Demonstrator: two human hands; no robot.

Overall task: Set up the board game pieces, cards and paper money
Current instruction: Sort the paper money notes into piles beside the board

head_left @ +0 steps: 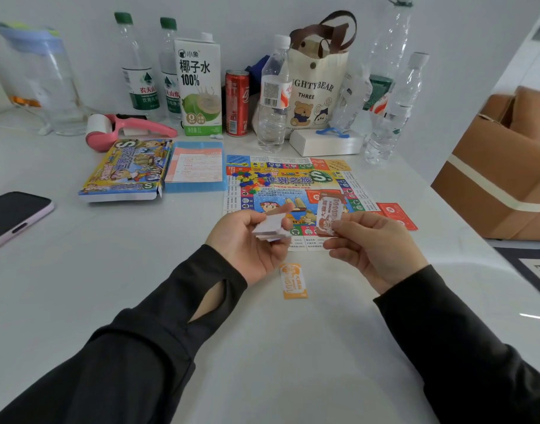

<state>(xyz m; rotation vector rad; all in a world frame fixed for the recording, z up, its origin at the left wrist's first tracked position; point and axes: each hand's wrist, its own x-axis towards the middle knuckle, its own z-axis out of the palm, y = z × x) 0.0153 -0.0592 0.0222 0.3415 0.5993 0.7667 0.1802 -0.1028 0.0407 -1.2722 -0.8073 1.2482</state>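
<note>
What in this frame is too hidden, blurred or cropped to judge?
Head view only.
Stack in the left hand: only edges and a blank back show; count and values hidden.
Note pinched by the right hand: print blurred, value unreadable.
Board: hands cover its near middle; square text too small.
Phone: cut off by the left edge.

Sorting paper money over the game board

At frame centre the left hand (247, 240) grips a stack of notes (270, 229); the right hand (374, 244) pinches a brown note (328, 217). An orange note (293, 281) lies on the table (109, 270) below, the game board (293, 185) above.
</note>
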